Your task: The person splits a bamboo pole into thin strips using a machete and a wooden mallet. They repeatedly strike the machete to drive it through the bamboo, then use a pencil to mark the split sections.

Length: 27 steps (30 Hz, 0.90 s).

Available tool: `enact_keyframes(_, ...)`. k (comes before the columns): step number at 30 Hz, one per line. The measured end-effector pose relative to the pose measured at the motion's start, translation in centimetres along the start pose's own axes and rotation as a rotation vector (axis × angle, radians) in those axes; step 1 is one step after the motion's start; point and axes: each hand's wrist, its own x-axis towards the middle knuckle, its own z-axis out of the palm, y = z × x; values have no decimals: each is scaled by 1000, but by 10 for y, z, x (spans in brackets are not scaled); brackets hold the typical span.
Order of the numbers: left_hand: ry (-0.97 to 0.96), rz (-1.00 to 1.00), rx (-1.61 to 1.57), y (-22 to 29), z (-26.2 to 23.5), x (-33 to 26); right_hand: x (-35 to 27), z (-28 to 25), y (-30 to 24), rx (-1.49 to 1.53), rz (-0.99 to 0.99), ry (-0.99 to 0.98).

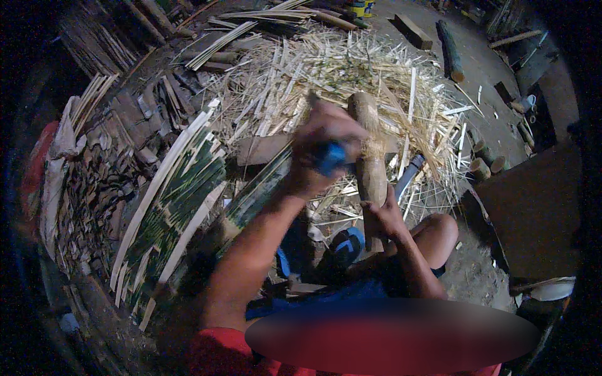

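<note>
A thick, light-brown rounded piece of wood (373,178) stands up in front of me, with a narrower, rough band partway along it. Around its near end, my right hand (387,218) is closed, holding it between my legs. Beside its far half is my left hand (327,135), smeared by motion. A blurred blue thing (330,156) shows at that hand; whether it is held or worn is unclear, and the fingers do not show plainly. Just right of the wood, a dark tube-like handle (411,168) slants over the shavings.
Pale bamboo-like strips and shavings (326,72) cover the ground ahead. Green split strips (182,194) lie to my left beside a heap of brown offcuts (100,182). A brown board (536,213) stands at right, near short cut logs (481,168). Blue-strapped slippers (347,243) are below.
</note>
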Motion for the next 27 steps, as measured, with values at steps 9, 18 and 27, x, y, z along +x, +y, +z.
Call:
enact_keyframes(9, -201, 54, -176, -10, 112, -30, -8, -17, -8, 200, 304, -70)
enact_keyframes(18, -243, 77, -207, -13, 110, -30, -6, -24, -9, 61, 207, -88)
enact_keyframes(27, -263, 63, -204, -10, 104, -26, 0, -24, -6, 54, 186, -91)
